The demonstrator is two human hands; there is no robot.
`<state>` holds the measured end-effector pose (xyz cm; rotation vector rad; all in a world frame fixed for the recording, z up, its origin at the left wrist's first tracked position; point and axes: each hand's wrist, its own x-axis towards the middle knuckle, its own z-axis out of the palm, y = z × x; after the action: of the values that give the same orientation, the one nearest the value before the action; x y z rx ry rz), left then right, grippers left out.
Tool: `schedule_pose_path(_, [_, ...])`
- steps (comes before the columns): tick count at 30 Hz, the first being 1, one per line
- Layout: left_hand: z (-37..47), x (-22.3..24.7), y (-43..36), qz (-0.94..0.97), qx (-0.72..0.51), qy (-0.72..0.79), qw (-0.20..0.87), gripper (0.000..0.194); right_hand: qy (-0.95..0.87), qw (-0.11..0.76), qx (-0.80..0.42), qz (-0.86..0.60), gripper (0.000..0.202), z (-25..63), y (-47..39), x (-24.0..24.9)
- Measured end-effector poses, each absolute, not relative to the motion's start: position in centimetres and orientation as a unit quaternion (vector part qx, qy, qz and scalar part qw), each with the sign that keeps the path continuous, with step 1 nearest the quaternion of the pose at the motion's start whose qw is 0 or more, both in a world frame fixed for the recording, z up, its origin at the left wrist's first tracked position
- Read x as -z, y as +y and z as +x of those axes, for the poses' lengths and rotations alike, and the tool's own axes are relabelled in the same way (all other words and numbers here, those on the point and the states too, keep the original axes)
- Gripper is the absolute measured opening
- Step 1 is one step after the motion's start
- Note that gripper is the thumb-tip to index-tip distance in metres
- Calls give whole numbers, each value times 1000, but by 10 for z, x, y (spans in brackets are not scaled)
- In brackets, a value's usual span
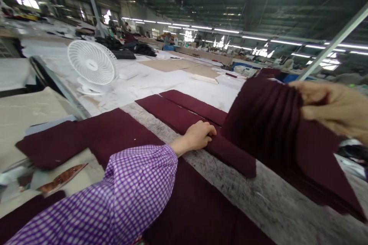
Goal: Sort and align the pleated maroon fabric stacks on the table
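Observation:
My left hand (pixel 199 134), in a purple checked sleeve (pixel 138 183), rests on a long maroon fabric strip (pixel 175 113). Its fingers are curled down and closed against the cloth; the thumb is hidden. A second maroon strip (pixel 192 103) lies alongside, just beyond it. At the right, my right hand (pixel 330 101) is smeared by motion and closed on a raised, pleated maroon fabric bundle (pixel 264 122). More maroon cloth (pixel 319 153) hangs and spreads below that hand. A large maroon fabric piece (pixel 201 203) lies nearest me.
A white fan (pixel 91 63) stands at the left on the white-covered table (pixel 161 84). Tan sheets (pixel 169 65) and dark fabric piles (pixel 135 49) lie farther back. At the lower left are an orange-brown pointed object (pixel 61 178) and beige cloth (pixel 31 111). A metal pole (pixel 335 44) slants at the right.

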<state>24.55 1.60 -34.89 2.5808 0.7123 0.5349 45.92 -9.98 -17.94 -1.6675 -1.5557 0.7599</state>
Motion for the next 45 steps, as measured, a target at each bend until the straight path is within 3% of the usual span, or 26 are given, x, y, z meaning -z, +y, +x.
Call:
schedule_pose_path(3, [246, 350, 16, 927, -187, 251, 207, 21, -600, 232, -450, -619, 44, 473, -95, 232])
schedule_pose_path(7, [245, 349, 14, 930, -175, 252, 205, 23, -583, 110, -484, -644, 39, 483, -81, 272])
schedule_pose_path(15, [246, 345, 13, 934, -152, 255, 199, 25, -540, 150, -520, -645, 49, 493, -71, 283])
schedule_pose_path(22, [247, 344, 12, 934, -146, 259, 200, 24, -583, 125, -449, -666, 41, 508, -68, 293])
schedule_pose_path(27, [246, 342, 14, 932, -146, 260, 208, 23, -606, 83, -388, -689, 56, 522, -66, 298])
schedule_pose_path(33, [250, 340, 6, 919, -158, 289, 215, 26, -609, 85, -403, -678, 56, 524, -65, 302])
schedule_pose_path(37, [251, 339, 1, 920, -149, 295, 210, 19, -604, 93, -414, -675, 54, 518, -68, 300])
schedule_pose_path(45, [250, 341, 8, 914, -148, 301, 226, 25, -623, 63, -342, -701, 54, 510, -69, 290])
